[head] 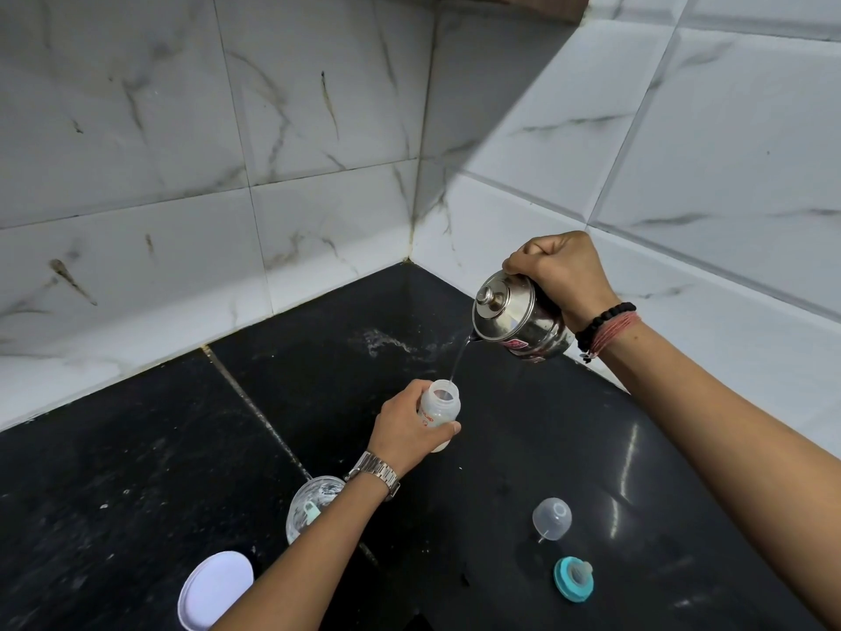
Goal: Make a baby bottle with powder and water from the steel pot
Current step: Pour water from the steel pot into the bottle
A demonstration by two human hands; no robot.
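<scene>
My right hand (562, 271) grips the steel pot (523, 318) and holds it tilted above the black counter (136, 471). A thin stream of water (459, 357) runs from its spout into the open baby bottle (440, 409). The bottle is translucent white with red print and stands on the counter. My left hand (405, 430) holds it round the body. The pot's lid with its knob stays on.
Near my left forearm stands a clear powder container (305, 507) with a teal scoop inside, and its white lid (214, 589) lies at the front left. A clear bottle cap (552, 518) and the teal ring with teat (573, 578) lie front right. Tiled walls close the corner.
</scene>
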